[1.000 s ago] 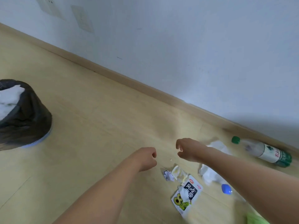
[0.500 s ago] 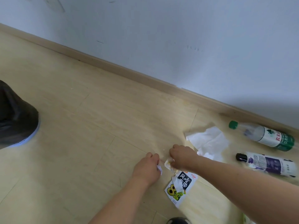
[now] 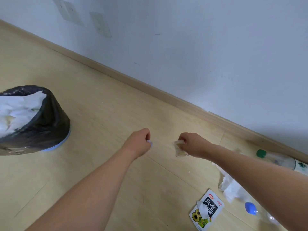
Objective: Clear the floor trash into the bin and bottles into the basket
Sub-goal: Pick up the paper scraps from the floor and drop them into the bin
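My left hand [image 3: 139,142] pinches a small white scrap [image 3: 149,142] above the floor. My right hand [image 3: 191,144] grips a crumpled yellowish wrapper [image 3: 179,150] that hangs below its fingers. The bin [image 3: 35,119], lined with a black bag and holding white paper, stands at the left, well apart from both hands. A snack packet [image 3: 206,212] and a white tissue [image 3: 230,189] lie on the floor at the lower right. A green-capped bottle [image 3: 281,161] lies by the skirting, and a blue-capped clear bottle [image 3: 251,208] is partly hidden under my right arm.
Light wooden floor [image 3: 100,114] stretches between the bin and the litter. A white wall [image 3: 200,47] with a wooden skirting board [image 3: 150,88] runs diagonally behind. No basket is in view.
Both hands rose from the floor by the snack packet, each holding a piece of litter. The view swung left, so the bin's open top shows again.
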Motion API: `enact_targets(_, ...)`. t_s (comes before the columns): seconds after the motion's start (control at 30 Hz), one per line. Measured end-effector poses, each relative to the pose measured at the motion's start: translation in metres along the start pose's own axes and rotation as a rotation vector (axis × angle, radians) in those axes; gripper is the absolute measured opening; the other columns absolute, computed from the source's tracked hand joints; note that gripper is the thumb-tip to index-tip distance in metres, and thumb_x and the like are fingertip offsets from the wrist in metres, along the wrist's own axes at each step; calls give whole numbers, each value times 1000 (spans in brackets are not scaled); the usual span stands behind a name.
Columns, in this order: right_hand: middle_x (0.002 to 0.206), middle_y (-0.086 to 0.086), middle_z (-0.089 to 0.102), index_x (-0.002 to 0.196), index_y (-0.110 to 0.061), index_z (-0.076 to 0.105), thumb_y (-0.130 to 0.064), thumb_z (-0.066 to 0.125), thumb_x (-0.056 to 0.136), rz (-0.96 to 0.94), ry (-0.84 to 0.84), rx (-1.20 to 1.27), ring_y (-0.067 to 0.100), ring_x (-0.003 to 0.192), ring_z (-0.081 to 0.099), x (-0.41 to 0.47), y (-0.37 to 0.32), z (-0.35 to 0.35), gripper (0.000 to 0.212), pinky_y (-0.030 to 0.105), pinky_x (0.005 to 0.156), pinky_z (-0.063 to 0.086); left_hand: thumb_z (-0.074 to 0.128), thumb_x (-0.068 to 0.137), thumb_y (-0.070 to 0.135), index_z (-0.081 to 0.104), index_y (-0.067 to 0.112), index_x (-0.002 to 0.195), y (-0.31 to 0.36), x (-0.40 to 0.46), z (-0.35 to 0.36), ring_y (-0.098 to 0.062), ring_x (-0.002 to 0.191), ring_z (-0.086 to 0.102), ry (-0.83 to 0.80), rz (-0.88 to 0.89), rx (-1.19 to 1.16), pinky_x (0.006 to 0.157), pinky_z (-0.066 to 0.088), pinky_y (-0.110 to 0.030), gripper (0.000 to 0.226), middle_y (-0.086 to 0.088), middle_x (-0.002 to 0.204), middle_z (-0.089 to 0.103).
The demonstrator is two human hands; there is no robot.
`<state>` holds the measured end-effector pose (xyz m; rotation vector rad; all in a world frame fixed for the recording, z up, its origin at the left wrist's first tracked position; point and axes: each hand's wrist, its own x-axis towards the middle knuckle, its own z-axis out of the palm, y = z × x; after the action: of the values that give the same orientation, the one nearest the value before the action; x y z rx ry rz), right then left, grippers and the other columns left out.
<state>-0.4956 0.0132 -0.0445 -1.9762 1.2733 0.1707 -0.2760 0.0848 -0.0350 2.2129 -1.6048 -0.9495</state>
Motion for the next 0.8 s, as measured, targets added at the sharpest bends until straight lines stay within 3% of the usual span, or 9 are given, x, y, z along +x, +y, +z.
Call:
enact_targets(0.13,83,2,66,92,-15,60,-13,44,86,-53,84,69,16,71,63,27,-91,-30,18,26,56,47,62,87,18,52,13,86,-20,7,-102,-20,67,47,154,54,26,55,36,-26,11,-2,79,58)
enact_targets(0.23,75,4,70,95,-17,58,-14,48,87,-122,139,169,15,64,67,48,-170,-39,13,28,54,47,54,90,14,51,13,88,-46,0,-181,-20,68,46,213,102,151,55,35,-27,4,0,79,54)
enact_targets(0.37,73,7,71,95,-17,56,-17,51,90,-214,165,241,16,60,62,79,-287,-29,7,31,59,50,53,92,18,52,14,91,-108,-27,-276,-21,73,54,313,78,218,61,42,-30,4,-1,83,59)
enact_targets(0.47,68,6,71,97,-15,57,-14,48,89,-288,151,248,16,57,62,103,-379,-4,12,37,69,55,55,90,16,53,16,92,-177,-55,-327,-19,71,51,427,-15,153,59,39,-28,3,-2,83,59)
enact_targets(0.57,75,6,73,99,-17,55,-11,45,89,-336,147,172,17,63,65,120,-448,21,15,31,59,52,57,88,15,54,16,92,-236,-76,-350,-16,68,49,455,-144,101,56,38,-25,5,-1,84,57)
enact_targets(0.67,87,9,69,91,-19,55,-8,47,85,-415,164,97,24,78,67,138,-507,53,15,37,67,57,59,83,14,56,19,86,-293,-91,-354,-17,79,54,320,-258,119,58,37,-23,6,1,88,59)
enact_targets(0.8,88,1,60,94,-17,57,-10,47,87,-501,174,-196,20,78,56,164,-541,104,15,31,60,45,63,86,19,60,18,88,-337,-92,-332,-17,87,55,312,-293,149,60,35,-21,4,1,93,59)
